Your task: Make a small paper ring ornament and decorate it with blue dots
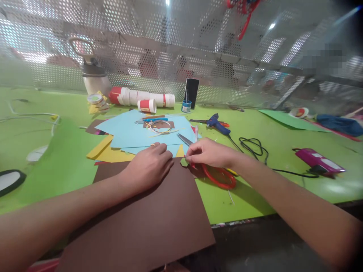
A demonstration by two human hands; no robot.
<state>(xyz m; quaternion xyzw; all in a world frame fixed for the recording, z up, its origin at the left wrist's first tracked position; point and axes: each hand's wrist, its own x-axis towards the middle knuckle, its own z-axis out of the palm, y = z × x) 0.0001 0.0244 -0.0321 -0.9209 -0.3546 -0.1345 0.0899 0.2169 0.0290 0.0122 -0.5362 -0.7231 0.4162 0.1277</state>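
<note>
My left hand [149,164] rests on a large brown paper sheet [159,223], near its far edge. Its fingers are bent together and press on the sheet, and the thumb is hidden. A ring shows on one finger. At the sheet's far right corner, my right hand [205,152] pinches a small green paper piece [184,162] between thumb and fingers. Beneath that hand lies a pair of scissors [219,176] with red handles, its blades pointing to the far left. The brown sheet hangs over the table's near edge.
Beyond my hands lie light blue sheets [130,130] and yellow paper [103,149]. A blue glue gun [218,124] trails a black cord to the right, near a magenta device [319,160]. Paper cups [146,106], a phone [191,92] and a large jug [95,77] stand along the mesh screen.
</note>
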